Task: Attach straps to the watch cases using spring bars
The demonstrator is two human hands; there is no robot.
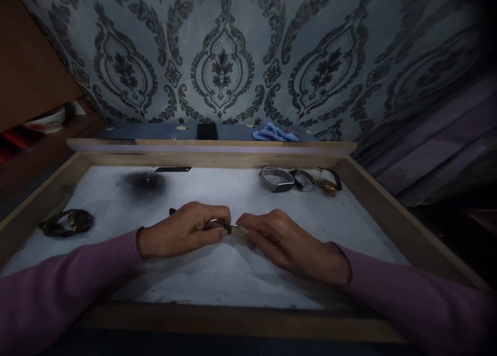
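Note:
Over the middle of the white-lined tray, my left hand (190, 229) is closed around a wristwatch (218, 223), whose shiny case edge shows between the fingers and thumb. A dark strap end (173, 211) sticks out behind that hand. My right hand (289, 242) meets it from the other side, its fingertips pinched together at the watch's right edge. Something small and pale shows at those fingertips, too unclear to name. Most of the watch is hidden by the fingers.
A wooden-framed tray (217, 159) surrounds the hands. Inside lie a dark watch (73, 222) at left, a flat black strip (173, 169) at the back, and several watches, including a grey one (277, 181), at back right. Beyond the frame are a blue cloth (275, 133) and patterned wall.

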